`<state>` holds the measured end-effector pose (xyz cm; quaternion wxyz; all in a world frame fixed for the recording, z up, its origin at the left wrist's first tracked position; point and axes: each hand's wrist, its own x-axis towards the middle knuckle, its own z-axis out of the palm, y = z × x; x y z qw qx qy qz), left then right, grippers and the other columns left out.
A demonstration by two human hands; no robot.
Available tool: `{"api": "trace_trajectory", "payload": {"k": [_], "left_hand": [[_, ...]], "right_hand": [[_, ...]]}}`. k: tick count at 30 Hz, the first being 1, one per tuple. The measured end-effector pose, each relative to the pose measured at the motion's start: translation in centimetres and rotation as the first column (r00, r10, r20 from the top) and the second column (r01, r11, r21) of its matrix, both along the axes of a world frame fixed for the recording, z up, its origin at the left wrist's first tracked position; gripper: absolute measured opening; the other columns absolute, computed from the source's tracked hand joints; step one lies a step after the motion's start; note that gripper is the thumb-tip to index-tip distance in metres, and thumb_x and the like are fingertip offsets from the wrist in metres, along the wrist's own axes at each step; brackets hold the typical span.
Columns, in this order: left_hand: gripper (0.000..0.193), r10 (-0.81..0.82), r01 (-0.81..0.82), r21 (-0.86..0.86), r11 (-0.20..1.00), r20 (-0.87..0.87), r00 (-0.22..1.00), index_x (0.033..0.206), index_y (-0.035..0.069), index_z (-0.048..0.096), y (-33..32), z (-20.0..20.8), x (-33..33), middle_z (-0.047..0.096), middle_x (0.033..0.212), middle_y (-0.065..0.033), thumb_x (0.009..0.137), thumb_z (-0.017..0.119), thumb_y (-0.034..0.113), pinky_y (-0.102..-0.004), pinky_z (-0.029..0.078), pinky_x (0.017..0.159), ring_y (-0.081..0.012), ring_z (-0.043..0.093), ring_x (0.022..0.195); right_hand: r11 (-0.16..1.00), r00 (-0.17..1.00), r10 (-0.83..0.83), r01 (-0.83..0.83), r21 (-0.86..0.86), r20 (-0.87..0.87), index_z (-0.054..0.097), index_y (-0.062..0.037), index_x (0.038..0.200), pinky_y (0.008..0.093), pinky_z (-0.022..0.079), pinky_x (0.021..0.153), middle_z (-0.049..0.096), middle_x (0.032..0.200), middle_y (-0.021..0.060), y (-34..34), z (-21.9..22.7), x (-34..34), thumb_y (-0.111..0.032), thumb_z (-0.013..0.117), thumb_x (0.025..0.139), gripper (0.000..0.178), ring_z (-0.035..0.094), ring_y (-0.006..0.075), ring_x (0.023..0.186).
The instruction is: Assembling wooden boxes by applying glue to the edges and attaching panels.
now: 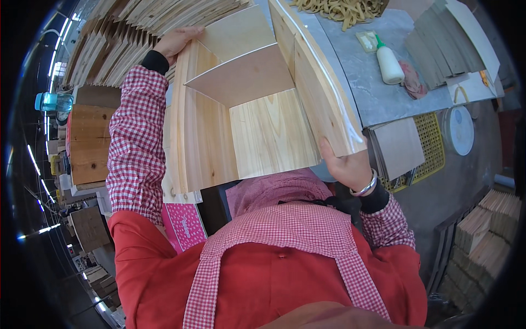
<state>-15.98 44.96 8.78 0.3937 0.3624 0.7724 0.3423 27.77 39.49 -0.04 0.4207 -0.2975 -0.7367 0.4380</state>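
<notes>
A wooden box frame of pale boards is held tilted before me, with a brown divider panel across its inside. My left hand is closed on its far left corner. Round the near right corner, my right hand is gripping the side board, thumb on the inner side; part of its fingers is hidden. A line of white glue runs along the upper edge of that right board. The box's far end reaches past the top of the picture.
On the grey table at the right stand a white glue bottle with a green tip, a pink cloth and stacked grey boards. Wood strips lie in a heap behind. Stacked thin boards fill the far left.
</notes>
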Motion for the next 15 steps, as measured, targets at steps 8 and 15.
{"api": "trace_trajectory", "payload": {"k": [8,15], "left_hand": [[0.037,-0.044,0.047,0.025,0.999,-0.092,0.995,0.111,0.002,0.063,0.0,0.0,-0.2,0.067,0.099,-0.0111,0.089,0.064,0.031,-0.0314,0.057,0.07,-0.0181,0.067,0.079],[0.036,-0.016,0.023,0.062,0.998,-0.102,0.995,0.111,0.001,0.065,-0.4,0.2,1.4,0.067,0.098,-0.0105,0.089,0.064,0.03,-0.0292,0.055,0.071,-0.0165,0.066,0.077]], "right_hand": [[0.997,0.997,0.046,-0.049,0.056,0.06,0.06,0.0056,0.09,0.035,0.049,0.056,0.062,0.073,0.0179,-1.1,0.4,0.5,-0.003,0.064,0.076,0.017,0.064,0.0322,0.064],[0.989,0.981,0.138,-0.142,0.027,0.135,0.058,0.0045,0.088,0.0373,0.047,0.056,0.058,0.072,0.0174,-1.3,0.1,0.0,-0.001,0.063,0.075,0.015,0.06,0.0338,0.062]]}}
